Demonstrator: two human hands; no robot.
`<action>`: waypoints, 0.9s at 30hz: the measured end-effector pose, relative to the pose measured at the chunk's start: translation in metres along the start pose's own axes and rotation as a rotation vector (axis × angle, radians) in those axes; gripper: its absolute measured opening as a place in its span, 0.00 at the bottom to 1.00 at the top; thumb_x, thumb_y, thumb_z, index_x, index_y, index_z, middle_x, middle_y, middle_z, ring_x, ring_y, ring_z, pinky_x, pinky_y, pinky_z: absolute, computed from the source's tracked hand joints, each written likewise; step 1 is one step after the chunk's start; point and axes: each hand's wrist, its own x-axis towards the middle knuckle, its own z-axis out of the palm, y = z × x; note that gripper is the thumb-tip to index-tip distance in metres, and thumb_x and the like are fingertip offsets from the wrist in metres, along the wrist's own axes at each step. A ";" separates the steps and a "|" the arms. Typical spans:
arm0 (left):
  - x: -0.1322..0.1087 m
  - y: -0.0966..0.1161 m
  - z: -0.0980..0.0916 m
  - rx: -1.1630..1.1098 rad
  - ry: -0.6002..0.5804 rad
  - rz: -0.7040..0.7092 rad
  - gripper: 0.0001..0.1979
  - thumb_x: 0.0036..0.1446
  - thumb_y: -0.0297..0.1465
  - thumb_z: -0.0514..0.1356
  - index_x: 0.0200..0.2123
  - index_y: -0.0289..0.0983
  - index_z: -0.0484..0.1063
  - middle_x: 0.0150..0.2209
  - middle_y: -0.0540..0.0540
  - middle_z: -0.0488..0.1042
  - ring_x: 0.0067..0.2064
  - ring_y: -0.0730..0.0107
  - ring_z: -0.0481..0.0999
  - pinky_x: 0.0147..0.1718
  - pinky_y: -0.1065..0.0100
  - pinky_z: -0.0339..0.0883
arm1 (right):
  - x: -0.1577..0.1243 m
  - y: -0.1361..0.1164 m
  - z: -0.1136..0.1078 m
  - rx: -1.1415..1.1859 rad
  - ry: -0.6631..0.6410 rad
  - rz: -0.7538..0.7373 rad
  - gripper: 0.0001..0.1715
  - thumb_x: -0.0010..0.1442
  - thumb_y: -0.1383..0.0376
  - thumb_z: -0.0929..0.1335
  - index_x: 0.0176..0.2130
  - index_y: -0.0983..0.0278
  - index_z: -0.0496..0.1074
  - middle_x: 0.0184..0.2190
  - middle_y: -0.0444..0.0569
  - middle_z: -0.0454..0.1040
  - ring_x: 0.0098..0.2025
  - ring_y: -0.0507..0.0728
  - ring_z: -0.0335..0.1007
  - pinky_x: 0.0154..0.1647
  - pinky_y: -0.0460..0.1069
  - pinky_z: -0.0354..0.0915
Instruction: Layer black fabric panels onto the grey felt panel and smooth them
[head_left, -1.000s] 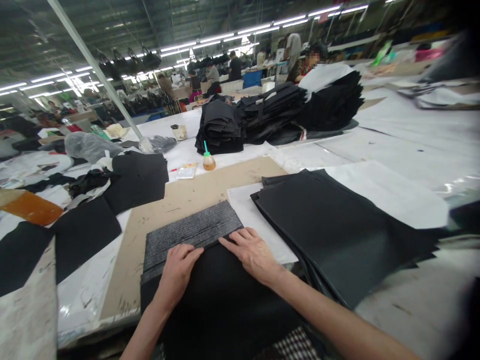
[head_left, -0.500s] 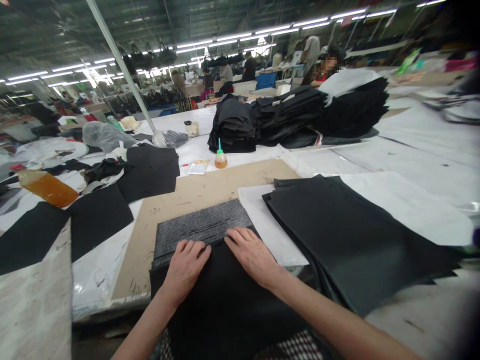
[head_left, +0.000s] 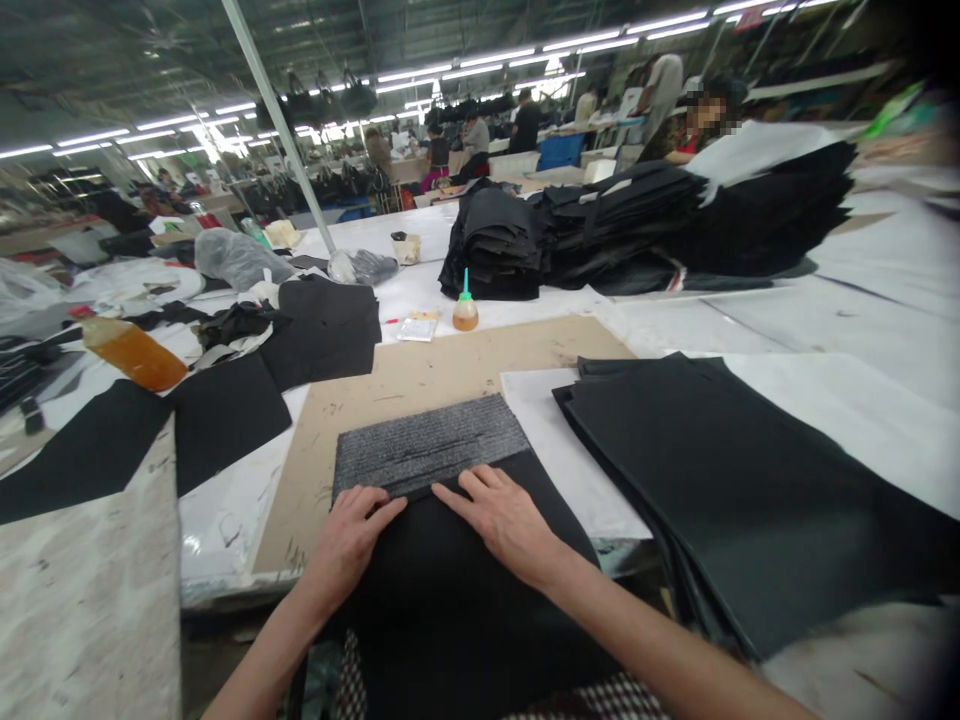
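Note:
My left hand (head_left: pixel 351 538) and my right hand (head_left: pixel 504 518) lie flat, fingers stretched out, on a black fabric sheet (head_left: pixel 457 600) that hangs over the table's near edge. Their fingertips sit at the sheet's far edge, where it overlaps a grey ribbed panel (head_left: pixel 427 445) resting on a brown cardboard mat (head_left: pixel 450 375). Neither hand grips anything.
A stack of black sheets (head_left: pixel 735 470) on white paper lies to the right. Black pieces (head_left: pixel 225 410) and an orange bottle (head_left: pixel 133 352) are at the left. A small glue bottle (head_left: pixel 465 310) stands beyond the mat, before tall black piles (head_left: pixel 645 230). Other people work at far tables.
The view has shifted, so everything sits further right in frame. My hands stay flat on the black sheet's far edge, with the right hand slid slightly along it.

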 end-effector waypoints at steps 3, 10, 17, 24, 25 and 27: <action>-0.005 -0.002 -0.004 0.037 -0.024 0.010 0.21 0.66 0.22 0.52 0.58 0.42 0.68 0.46 0.43 0.69 0.45 0.62 0.67 0.45 0.60 0.62 | 0.003 0.000 -0.001 -0.035 -0.012 -0.016 0.31 0.62 0.73 0.66 0.62 0.55 0.63 0.41 0.49 0.67 0.43 0.60 0.61 0.45 0.54 0.63; -0.003 0.002 -0.008 0.106 -0.079 0.030 0.21 0.65 0.23 0.54 0.60 0.41 0.67 0.46 0.43 0.69 0.44 0.61 0.66 0.45 0.59 0.62 | 0.021 -0.021 -0.002 -0.040 -0.009 -0.035 0.20 0.65 0.70 0.67 0.56 0.63 0.69 0.43 0.52 0.67 0.46 0.61 0.62 0.51 0.56 0.62; -0.020 -0.010 -0.014 0.009 -0.022 -0.064 0.18 0.66 0.24 0.53 0.57 0.42 0.69 0.45 0.43 0.70 0.45 0.64 0.68 0.46 0.60 0.65 | 0.035 -0.060 0.024 0.032 0.049 -0.068 0.21 0.66 0.72 0.65 0.58 0.70 0.65 0.44 0.53 0.69 0.48 0.60 0.62 0.50 0.55 0.65; -0.051 -0.033 -0.021 -0.085 0.007 -0.123 0.17 0.66 0.24 0.53 0.55 0.43 0.70 0.45 0.44 0.70 0.46 0.64 0.69 0.46 0.61 0.68 | 0.038 -0.059 0.016 0.068 -0.006 -0.090 0.29 0.65 0.72 0.65 0.63 0.59 0.63 0.43 0.50 0.68 0.45 0.60 0.62 0.47 0.55 0.63; -0.053 -0.034 -0.022 -0.064 0.001 -0.117 0.18 0.66 0.24 0.53 0.55 0.43 0.70 0.45 0.44 0.70 0.46 0.64 0.69 0.46 0.60 0.68 | 0.039 -0.059 0.015 0.060 -0.013 -0.093 0.29 0.65 0.72 0.66 0.63 0.58 0.62 0.43 0.50 0.68 0.45 0.60 0.62 0.47 0.55 0.63; -0.054 -0.034 -0.024 -0.009 -0.021 -0.095 0.19 0.65 0.23 0.54 0.56 0.44 0.70 0.46 0.44 0.70 0.47 0.62 0.69 0.47 0.59 0.67 | 0.041 -0.060 0.012 0.039 -0.023 -0.097 0.30 0.64 0.72 0.66 0.63 0.58 0.63 0.43 0.50 0.68 0.45 0.60 0.62 0.46 0.55 0.63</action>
